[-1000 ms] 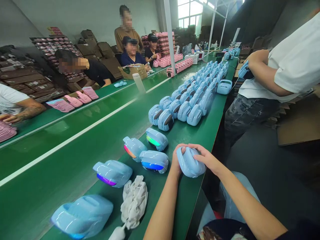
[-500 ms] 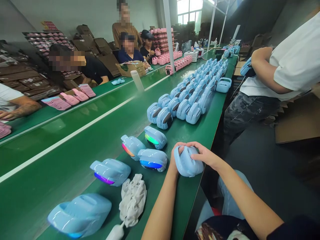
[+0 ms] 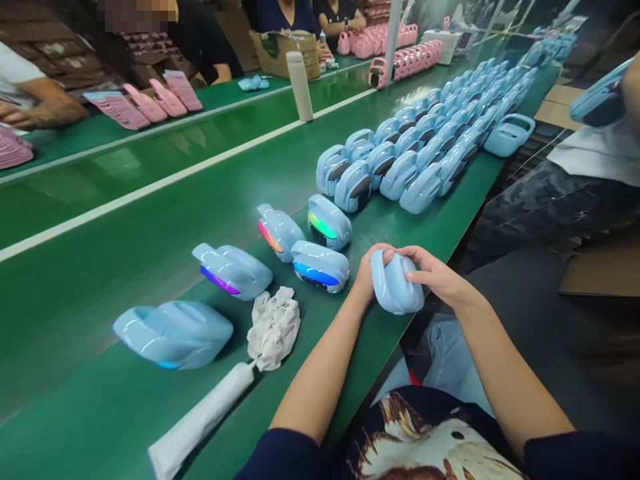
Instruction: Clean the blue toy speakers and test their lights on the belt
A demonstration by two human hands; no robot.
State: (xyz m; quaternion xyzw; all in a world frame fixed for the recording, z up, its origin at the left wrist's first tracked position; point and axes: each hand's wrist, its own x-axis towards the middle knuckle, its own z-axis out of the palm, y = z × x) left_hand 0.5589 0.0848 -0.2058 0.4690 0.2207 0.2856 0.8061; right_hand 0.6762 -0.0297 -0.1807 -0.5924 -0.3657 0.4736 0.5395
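Note:
Between my hands is a glossy light-blue portable speaker (image 3: 399,287) with a loop handle, held at the green table's near edge. My left hand (image 3: 373,267) wraps its far left side, the thumb at the handle and most fingers hidden. My right hand (image 3: 435,277) grips it from the right, fingers over the top. Left of them stand blue speakers with lit strips: a green-lit one (image 3: 331,223), a blue-lit one (image 3: 321,267), an orange-lit one (image 3: 281,232) and a purple-lit one (image 3: 237,270). Another speaker (image 3: 175,333) lies nearer the left.
A crumpled white cloth (image 3: 274,327) touches the tip of a white tube (image 3: 205,420). Rows of blue speakers (image 3: 420,183) fill the table ahead. Pink speakers (image 3: 405,63), pink panels (image 3: 150,103) and a white bottle (image 3: 300,87) stand across. A co-worker (image 3: 600,153) stands at the right.
My view has tilted down, so the table and its things sit higher and the white tube shows more fully. Both hands still hold the speaker in nearly the same way.

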